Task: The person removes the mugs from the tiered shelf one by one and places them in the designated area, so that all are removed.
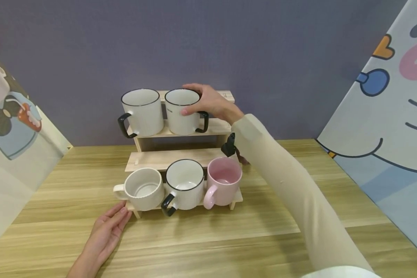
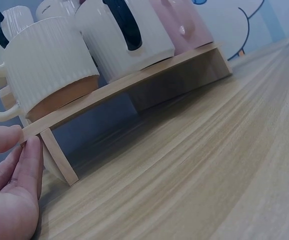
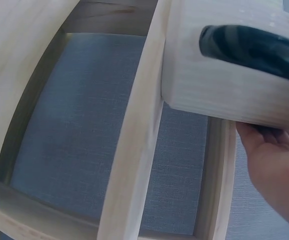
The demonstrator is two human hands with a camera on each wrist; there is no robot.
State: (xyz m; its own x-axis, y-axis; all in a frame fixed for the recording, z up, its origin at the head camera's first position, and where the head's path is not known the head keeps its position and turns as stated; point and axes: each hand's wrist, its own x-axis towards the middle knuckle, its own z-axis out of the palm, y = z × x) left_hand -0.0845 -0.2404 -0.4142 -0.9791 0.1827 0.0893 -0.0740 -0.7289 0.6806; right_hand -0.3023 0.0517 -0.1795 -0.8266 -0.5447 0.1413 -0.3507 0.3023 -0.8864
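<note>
My right hand (image 1: 212, 103) grips a white mug (image 1: 178, 120) with a black rim and black handle on the top tier of a wooden stepped rack (image 1: 149, 159). The thumb lies on the near side and the fingers go round the far side; in the right wrist view the mug (image 3: 194, 85) overlaps the tier's front rail (image 3: 134, 135). At the rack's lower left corner, my left hand (image 1: 107, 229) pinches the end of the bottom board (image 2: 119, 89) between thumb and fingers. Just above it stands a cream ribbed mug (image 1: 144, 191), its handle pointing left.
Beside the gripped mug, a larger white mug (image 1: 142, 116) with a black handle stands on the top tier. The bottom tier also bears a black-rimmed white mug (image 1: 185, 195) and a pink mug (image 1: 226, 185). A grey wall (image 1: 281, 77) rises behind the wooden table (image 1: 229, 247).
</note>
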